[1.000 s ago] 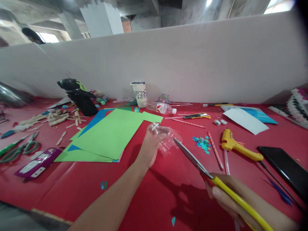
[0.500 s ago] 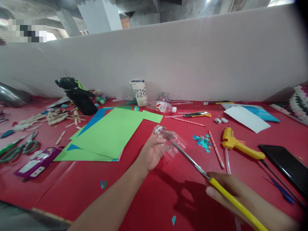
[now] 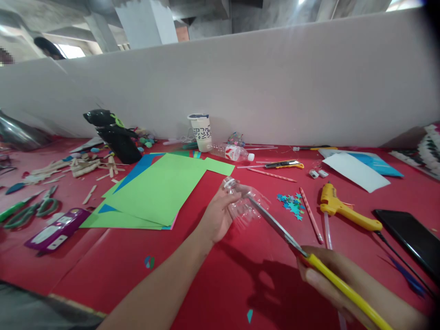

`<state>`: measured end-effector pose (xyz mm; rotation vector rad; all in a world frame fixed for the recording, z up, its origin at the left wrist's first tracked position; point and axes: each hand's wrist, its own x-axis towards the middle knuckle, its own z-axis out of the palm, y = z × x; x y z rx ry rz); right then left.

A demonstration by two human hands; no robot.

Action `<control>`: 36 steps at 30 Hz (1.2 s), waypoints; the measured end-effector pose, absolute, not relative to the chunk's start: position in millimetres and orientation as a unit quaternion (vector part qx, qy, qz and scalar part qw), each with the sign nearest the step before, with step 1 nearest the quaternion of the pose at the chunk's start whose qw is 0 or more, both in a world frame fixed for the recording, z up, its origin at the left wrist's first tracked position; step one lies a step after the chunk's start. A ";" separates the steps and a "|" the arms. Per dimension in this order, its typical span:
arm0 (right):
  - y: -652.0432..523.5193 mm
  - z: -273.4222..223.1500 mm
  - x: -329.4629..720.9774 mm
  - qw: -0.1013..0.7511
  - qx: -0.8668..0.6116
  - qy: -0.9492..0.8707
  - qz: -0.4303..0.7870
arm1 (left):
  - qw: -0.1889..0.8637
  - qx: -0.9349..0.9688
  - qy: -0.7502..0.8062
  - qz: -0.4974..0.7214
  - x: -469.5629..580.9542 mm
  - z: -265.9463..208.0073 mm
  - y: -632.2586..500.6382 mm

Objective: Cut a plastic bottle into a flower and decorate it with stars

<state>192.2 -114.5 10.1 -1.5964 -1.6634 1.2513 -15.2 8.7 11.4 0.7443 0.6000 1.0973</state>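
Observation:
In my left hand is a clear plastic bottle piece, its neck pointing up and back and its lower end spread out in cut strips. My fingers are closed around it near the neck. My right hand grips a pair of scissors with yellow handles. The metal blades reach up and left to the bottle piece and overlap its side; whether they are cutting it I cannot tell. Another clear bottle with a white cap lies on its side farther back.
Green paper sheets lie left of my hands. To the right are star sequins, a pink pencil, a yellow glue gun and a phone. Behind stand a cup and a black flask before a white partition.
The scissors and my right hand have shifted slightly right and down, and the blades have turned a little against the bottle piece. The whole view has also drifted slightly.

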 end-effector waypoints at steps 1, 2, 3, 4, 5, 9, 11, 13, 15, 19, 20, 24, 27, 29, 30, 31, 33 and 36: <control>-113.9 9.3 193.1 0.267 -0.574 -0.613 0.473 | 0.744 0.343 0.273 0.504 -15.7 12.8 9.0; -113.1 8.8 194.3 0.270 -0.558 -0.616 0.486 | 0.741 0.347 0.270 0.507 -16.5 14.2 9.6; -112.1 8.8 195.6 0.268 -0.544 -0.620 0.497 | 0.739 0.350 0.266 0.510 -17.5 15.2 10.5; -111.0 9.3 197.0 0.262 -0.533 -0.625 0.507 | 0.735 0.351 0.264 0.516 -18.7 15.7 11.7; -109.9 10.1 198.3 0.254 -0.524 -0.629 0.516 | 0.731 0.348 0.264 0.524 -19.9 15.7 13.1; -107.4 13.6 200.1 0.233 -0.507 -0.638 0.531 | 0.719 0.316 0.273 0.555 -22.3 12.0 18.0; -107.6 14.3 198.8 0.231 -0.500 -0.642 0.533 | 0.721 0.313 0.265 0.558 -21.7 10.0 18.3; -108.5 14.4 197.1 0.226 -0.507 -0.639 0.532 | 0.727 0.313 0.258 0.555 -20.6 9.6 16.9; -110.0 14.2 195.7 0.221 -0.531 -0.628 0.524 | 0.740 0.306 0.244 0.547 -19.9 10.3 14.7; -113.1 13.5 194.4 0.238 -0.584 -0.626 0.458 | 0.779 0.279 0.192 0.527 -21.3 11.9 12.9; -113.6 12.9 194.4 0.245 -0.592 -0.630 0.440 | 0.779 0.276 0.195 0.528 -21.8 11.8 13.2; -114.4 9.7 194.5 0.236 -0.603 -0.641 0.412 | 0.743 0.294 0.244 0.549 -21.6 10.8 14.0; -114.0 8.8 194.4 0.223 -0.612 -0.647 0.398 | 0.734 0.299 0.246 0.558 -20.2 11.5 13.2; -114.1 9.7 194.3 0.220 -0.622 -0.648 0.381 | 0.736 0.293 0.246 0.559 -19.8 12.3 12.9; -114.1 10.3 194.4 0.218 -0.625 -0.650 0.374 | 0.736 0.291 0.245 0.560 -19.8 12.6 13.0; -114.2 11.0 194.7 0.216 -0.627 -0.652 0.367 | 0.736 0.289 0.245 0.562 -19.9 12.7 13.3; -113.8 12.0 195.9 0.211 -0.624 -0.661 0.359 | 0.737 0.281 0.245 0.564 -20.2 12.7 14.2; -112.0 12.6 198.7 0.185 -0.609 -0.687 0.351 | 0.738 0.275 0.245 0.564 -20.5 12.5 15.0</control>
